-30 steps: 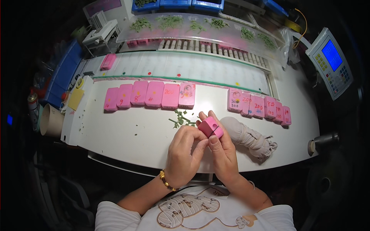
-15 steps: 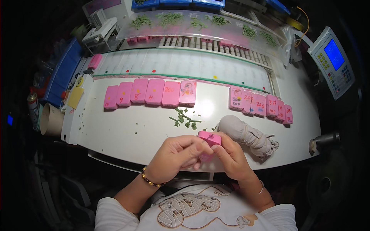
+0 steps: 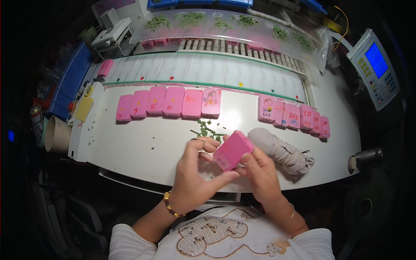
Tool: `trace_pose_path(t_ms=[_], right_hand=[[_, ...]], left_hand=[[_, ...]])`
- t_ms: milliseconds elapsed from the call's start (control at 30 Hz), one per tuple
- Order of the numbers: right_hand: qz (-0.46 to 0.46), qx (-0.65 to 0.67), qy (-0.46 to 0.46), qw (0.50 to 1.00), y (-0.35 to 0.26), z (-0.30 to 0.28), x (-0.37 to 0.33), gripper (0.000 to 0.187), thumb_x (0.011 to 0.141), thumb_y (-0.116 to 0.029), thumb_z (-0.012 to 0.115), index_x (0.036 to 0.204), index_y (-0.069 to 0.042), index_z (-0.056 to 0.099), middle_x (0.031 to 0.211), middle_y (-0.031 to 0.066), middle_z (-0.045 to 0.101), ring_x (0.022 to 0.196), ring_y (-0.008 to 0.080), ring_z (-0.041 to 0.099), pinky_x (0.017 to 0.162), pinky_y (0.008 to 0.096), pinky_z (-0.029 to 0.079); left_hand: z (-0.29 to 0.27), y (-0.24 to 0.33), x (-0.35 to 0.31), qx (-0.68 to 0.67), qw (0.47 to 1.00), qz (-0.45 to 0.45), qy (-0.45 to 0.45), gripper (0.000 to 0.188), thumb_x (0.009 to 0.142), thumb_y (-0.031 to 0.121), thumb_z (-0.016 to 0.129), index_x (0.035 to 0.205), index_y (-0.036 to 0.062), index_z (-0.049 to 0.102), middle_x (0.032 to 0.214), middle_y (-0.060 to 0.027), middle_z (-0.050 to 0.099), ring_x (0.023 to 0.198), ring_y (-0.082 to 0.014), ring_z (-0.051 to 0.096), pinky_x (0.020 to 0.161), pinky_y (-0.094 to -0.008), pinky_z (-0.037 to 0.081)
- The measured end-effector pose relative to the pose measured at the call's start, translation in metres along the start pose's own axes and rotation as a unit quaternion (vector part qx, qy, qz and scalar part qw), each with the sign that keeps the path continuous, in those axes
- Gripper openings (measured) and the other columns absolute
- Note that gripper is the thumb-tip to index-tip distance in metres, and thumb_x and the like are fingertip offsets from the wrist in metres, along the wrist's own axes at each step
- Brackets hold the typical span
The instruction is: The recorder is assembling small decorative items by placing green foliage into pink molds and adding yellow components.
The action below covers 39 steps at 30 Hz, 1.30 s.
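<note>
My right hand (image 3: 263, 177) grips a pink rubber mould block (image 3: 233, 150) by its right side, thumb on the face. The block is tilted, with its broad face toward me and faint marks near its lower edge. My left hand (image 3: 194, 175) is curved at the block's left, fingers and thumb spread apart; the thumb tip reaches the lower edge, and I cannot tell whether it touches. Just beyond the hands lies a loose pile of small green twig-like pieces (image 3: 207, 128). A grey-white cloth bundle (image 3: 281, 151), rounded at one end, rests right of my right hand.
Pink blocks with handwritten marks stand in a left row (image 3: 165, 103) and a right row (image 3: 294, 116). Behind runs a green-edged pale strip (image 3: 195, 71), then a clear shelf (image 3: 264, 34) bearing green piles. A control panel (image 3: 375, 65) stands right; a cardboard tube (image 3: 57, 135) sits left.
The pink block has been raised and turned, so its broad face now shows instead of its end with a dark spot. My left hand has drawn off to the left and its fingers have spread.
</note>
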State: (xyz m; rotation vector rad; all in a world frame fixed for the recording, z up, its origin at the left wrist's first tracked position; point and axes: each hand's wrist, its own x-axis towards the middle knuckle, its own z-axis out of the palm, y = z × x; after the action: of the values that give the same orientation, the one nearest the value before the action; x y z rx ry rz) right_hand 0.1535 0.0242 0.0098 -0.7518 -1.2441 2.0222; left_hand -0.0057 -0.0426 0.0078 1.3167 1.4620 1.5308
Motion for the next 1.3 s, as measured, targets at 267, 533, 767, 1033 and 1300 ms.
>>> trace_pose_path(t_ms=[267,533,767,1033,1300], right_hand=[[-0.064,-0.240,-0.044,0.968,-0.005,0.000,-0.002,0.056,0.089,-0.010,0.065,0.138,0.000,0.042,0.125,0.0159,0.052,0.109,0.0193,0.057,0.088,0.0314,0.050],[-0.077,-0.247,-0.097,0.961,-0.009,-0.005,0.003,0.051,0.082,-0.006,0.072,0.127,0.000,0.050,0.116,0.0127,0.054,0.103,0.0181,0.059,0.085,0.0310,0.054],[-0.052,-0.255,-0.115,0.959,-0.020,-0.007,0.003,0.051,0.084,-0.002,0.068,0.131,0.001,0.048,0.117,0.0139,0.054,0.106,0.0181,0.058,0.087,0.0305,0.054],[-0.067,-0.123,0.006,0.990,-0.009,0.001,0.006,0.055,0.082,0.002,0.068,0.132,0.000,0.047,0.122,0.0117,0.052,0.112,0.0198,0.055,0.090,0.0304,0.053],[-0.233,-0.268,-0.026,0.935,0.002,0.001,0.011,0.035,0.074,-0.005,0.077,0.104,-0.007,0.060,0.107,0.0091,0.051,0.095,0.0181,0.052,0.078,0.0301,0.047]], left_hand=[[-0.006,-0.012,-0.002,-0.023,0.992,-0.085,-0.095,0.044,0.072,0.008,0.080,0.100,0.0039,0.046,0.102,-0.0091,0.058,0.091,-0.0173,0.060,0.079,-0.0322,0.052],[-0.013,-0.014,-0.002,-0.090,0.971,-0.141,-0.168,0.045,0.072,0.004,0.080,0.098,0.0042,0.044,0.098,-0.0061,0.057,0.090,-0.0118,0.059,0.083,-0.0294,0.052],[-0.024,-0.011,0.003,-0.227,0.928,-0.206,-0.212,0.043,0.077,-0.003,0.075,0.103,0.0026,0.041,0.104,-0.0089,0.055,0.099,-0.0148,0.060,0.087,-0.0315,0.053],[-0.013,-0.009,0.005,-0.279,0.930,-0.206,-0.123,0.059,0.081,-0.005,0.069,0.128,-0.0009,0.034,0.123,-0.0138,0.048,0.121,-0.0194,0.049,0.102,-0.0321,0.044],[-0.006,-0.017,0.008,-0.487,0.844,-0.206,-0.089,0.055,0.094,0.021,0.061,0.137,-0.0008,0.035,0.118,-0.0112,0.051,0.112,-0.0166,0.051,0.099,-0.0325,0.042]])
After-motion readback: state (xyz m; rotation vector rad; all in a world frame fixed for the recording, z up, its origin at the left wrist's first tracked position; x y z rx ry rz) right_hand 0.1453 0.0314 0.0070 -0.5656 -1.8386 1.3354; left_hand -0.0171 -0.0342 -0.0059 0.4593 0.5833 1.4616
